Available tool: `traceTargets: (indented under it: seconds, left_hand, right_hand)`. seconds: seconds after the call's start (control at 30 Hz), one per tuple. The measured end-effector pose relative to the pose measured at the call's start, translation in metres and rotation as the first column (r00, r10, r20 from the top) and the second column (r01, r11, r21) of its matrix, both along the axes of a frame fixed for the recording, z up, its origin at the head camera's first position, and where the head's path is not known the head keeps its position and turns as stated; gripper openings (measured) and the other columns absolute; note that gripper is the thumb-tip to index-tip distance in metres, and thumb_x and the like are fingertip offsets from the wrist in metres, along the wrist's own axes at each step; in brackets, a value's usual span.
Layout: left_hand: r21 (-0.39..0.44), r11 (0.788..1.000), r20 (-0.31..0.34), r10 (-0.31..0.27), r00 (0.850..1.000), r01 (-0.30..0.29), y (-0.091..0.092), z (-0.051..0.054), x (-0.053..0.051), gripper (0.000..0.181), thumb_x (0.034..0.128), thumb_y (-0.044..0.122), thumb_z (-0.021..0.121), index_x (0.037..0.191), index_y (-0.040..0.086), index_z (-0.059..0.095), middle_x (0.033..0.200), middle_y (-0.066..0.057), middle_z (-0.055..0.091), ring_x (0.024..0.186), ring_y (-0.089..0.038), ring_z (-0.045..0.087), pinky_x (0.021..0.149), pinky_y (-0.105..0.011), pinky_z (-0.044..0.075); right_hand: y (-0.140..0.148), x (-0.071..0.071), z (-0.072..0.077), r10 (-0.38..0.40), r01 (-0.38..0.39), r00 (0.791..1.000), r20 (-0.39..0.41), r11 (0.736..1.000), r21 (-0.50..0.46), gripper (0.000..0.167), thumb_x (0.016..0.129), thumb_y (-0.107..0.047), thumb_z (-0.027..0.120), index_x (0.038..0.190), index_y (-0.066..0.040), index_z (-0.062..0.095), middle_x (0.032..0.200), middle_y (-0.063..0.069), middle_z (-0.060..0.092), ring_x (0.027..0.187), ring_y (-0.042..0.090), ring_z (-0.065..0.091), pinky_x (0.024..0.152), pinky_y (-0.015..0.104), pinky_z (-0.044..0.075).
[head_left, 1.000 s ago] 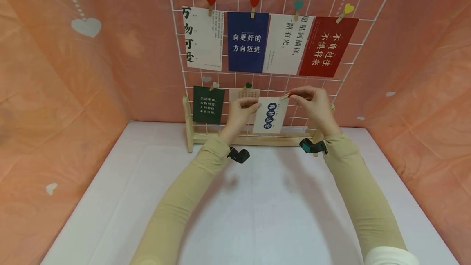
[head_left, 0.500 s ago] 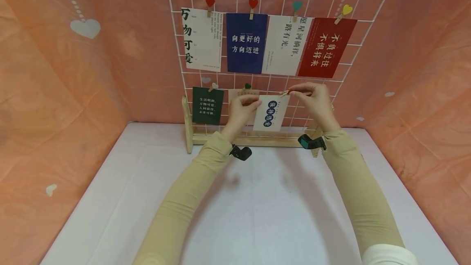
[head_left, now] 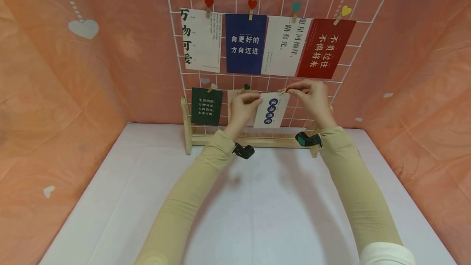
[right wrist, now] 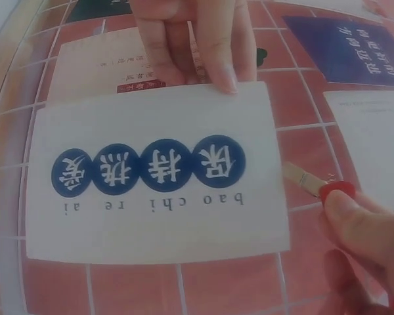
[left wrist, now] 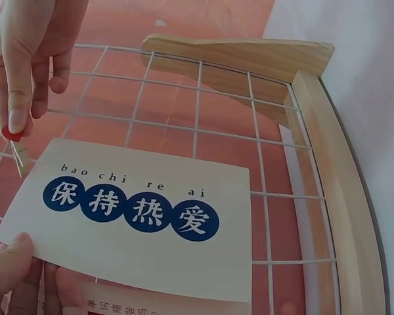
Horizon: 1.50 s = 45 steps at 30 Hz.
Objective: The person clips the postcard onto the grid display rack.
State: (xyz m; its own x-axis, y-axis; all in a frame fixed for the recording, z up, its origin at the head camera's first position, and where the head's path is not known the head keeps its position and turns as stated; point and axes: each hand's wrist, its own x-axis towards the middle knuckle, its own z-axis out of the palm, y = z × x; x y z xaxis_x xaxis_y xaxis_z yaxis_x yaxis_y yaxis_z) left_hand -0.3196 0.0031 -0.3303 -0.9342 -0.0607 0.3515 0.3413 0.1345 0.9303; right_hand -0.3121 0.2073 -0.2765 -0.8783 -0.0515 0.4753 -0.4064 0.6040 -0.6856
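Note:
A white card with blue circles and white characters is held upright in front of the wire grid. My left hand pinches it at its upper left corner, thumb on the front. My right hand pinches a small wooden clothespin by its red heart, between thumb and index finger. The pin's tip is at the card's top edge; I cannot tell whether it touches. Behind my left hand hangs a cream card, partly covered, by a clothespin with a green heart.
Above, a white card, a blue card, another white card and a red card hang by heart clothespins. A dark green card hangs lower left. The grid's wooden stand rests on the white table.
Both hands have risen a little, lifting the white card higher against the grid. The clothespin has shifted slightly up and left with my right hand.

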Motion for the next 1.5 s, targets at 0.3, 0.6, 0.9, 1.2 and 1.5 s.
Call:
traceTargets:
  seconds: [0.3, 0.6, 0.9, 1.2, 1.5]
  left_hand:
    - [0.012, 1.000, 0.003, 0.017, 1.000, -0.017, 0.002, 0.005, 0.001, 0.019, 0.0851, 0.009, 0.073, 0.103, 0.003, 0.074, 0.102, -0.007, 0.069, 0.090, -0.016, 0.061, 0.074, -0.020, 0.052]
    - [0.035, 0.999, 0.002, 0.017, 1.000, -0.017, 0.005, 0.005, 0.000, 0.017, 0.0847, 0.008, 0.073, 0.101, 0.003, 0.074, 0.098, -0.007, 0.069, 0.087, -0.016, 0.062, 0.073, -0.021, 0.053]
    - [0.039, 0.998, -0.029, 0.054, 0.998, -0.053, 0.010, 0.005, -0.002, 0.016, 0.0817, 0.006, 0.076, 0.097, 0.002, 0.075, 0.093, -0.008, 0.071, 0.083, -0.017, 0.064, 0.070, -0.021, 0.054]
    - [0.010, 0.995, -0.081, 0.097, 0.992, -0.096, 0.011, 0.002, -0.002, 0.015, 0.0804, 0.005, 0.077, 0.095, 0.003, 0.076, 0.092, -0.008, 0.071, 0.081, -0.017, 0.066, 0.068, -0.020, 0.054]
    - [0.009, 0.996, -0.093, 0.092, 0.991, -0.091, 0.010, 0.000, -0.001, 0.015, 0.0810, 0.005, 0.076, 0.095, 0.001, 0.075, 0.094, -0.009, 0.071, 0.083, -0.018, 0.065, 0.069, -0.021, 0.054]
  right_hand:
    - [-0.002, -0.003, -0.001, -0.039, 0.040, 0.998, -0.039, 0.999, 0.022, 0.017, 0.090, -0.019, 0.068, 0.099, -0.007, 0.076, 0.093, 0.009, 0.070, 0.062, 0.021, 0.040, 0.047, 0.024, 0.027]
    - [-0.002, -0.005, -0.003, -0.058, 0.058, 0.998, -0.018, 0.998, 0.030, 0.016, 0.090, -0.019, 0.069, 0.099, -0.008, 0.076, 0.089, 0.009, 0.070, 0.059, 0.020, 0.040, 0.045, 0.025, 0.027]
    - [-0.004, -0.005, -0.002, -0.052, 0.053, 0.998, -0.020, 0.998, 0.029, 0.014, 0.090, -0.015, 0.068, 0.099, -0.006, 0.076, 0.090, 0.010, 0.069, 0.056, 0.020, 0.039, 0.044, 0.024, 0.026]
    - [-0.009, -0.005, 0.000, -0.070, 0.071, 0.997, -0.015, 0.995, 0.066, 0.014, 0.089, -0.014, 0.069, 0.099, -0.006, 0.076, 0.094, 0.011, 0.070, 0.048, 0.017, 0.033, 0.042, 0.025, 0.024]
    - [-0.010, -0.006, 0.000, -0.070, 0.070, 0.998, 0.006, 0.995, 0.067, 0.014, 0.090, -0.012, 0.069, 0.099, -0.005, 0.075, 0.096, 0.011, 0.069, 0.064, 0.019, 0.046, 0.045, 0.023, 0.029]
